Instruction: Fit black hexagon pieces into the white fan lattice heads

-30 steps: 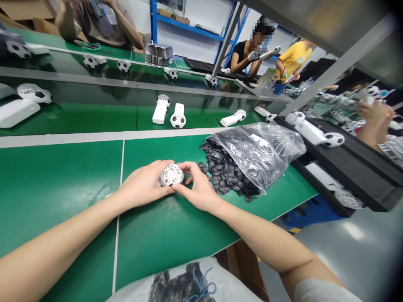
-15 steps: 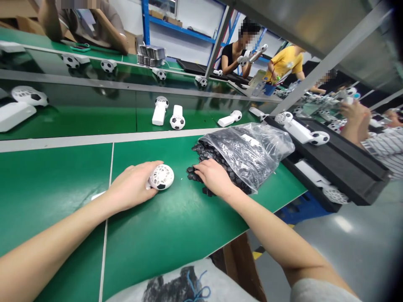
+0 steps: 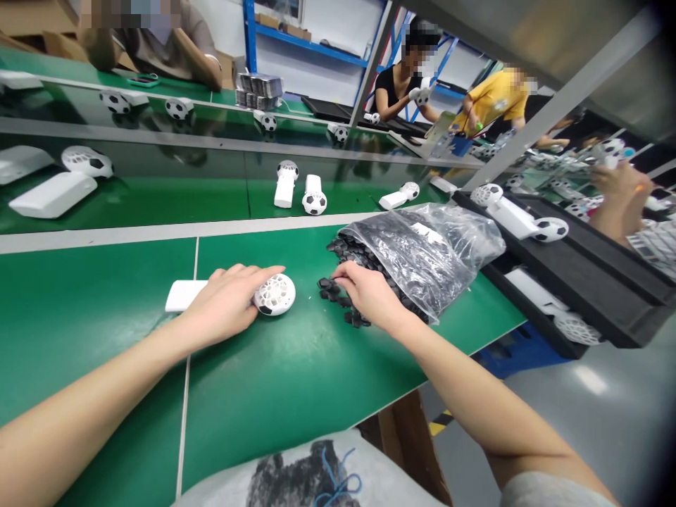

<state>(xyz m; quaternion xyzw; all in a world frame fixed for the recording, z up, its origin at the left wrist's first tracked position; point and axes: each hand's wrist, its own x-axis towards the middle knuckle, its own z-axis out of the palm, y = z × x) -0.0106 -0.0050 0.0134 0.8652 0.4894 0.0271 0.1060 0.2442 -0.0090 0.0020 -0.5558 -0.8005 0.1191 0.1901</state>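
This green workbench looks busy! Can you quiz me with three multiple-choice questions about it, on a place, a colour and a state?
1. Where do the black pieces lie?
A) inside a blue crate
B) in a black tray
C) spilling from a clear plastic bag onto the bench

2. What colour is the lattice dome under the left hand?
A) red
B) white
C) blue

3. What is the right hand doing?
A) touching the black pieces
B) rising empty
C) gripping the dome

Answers: 1 C, the pile runs from the bag's mouth; 2 B, white shows past the fingers; 3 A, its fingers are on the pieces.
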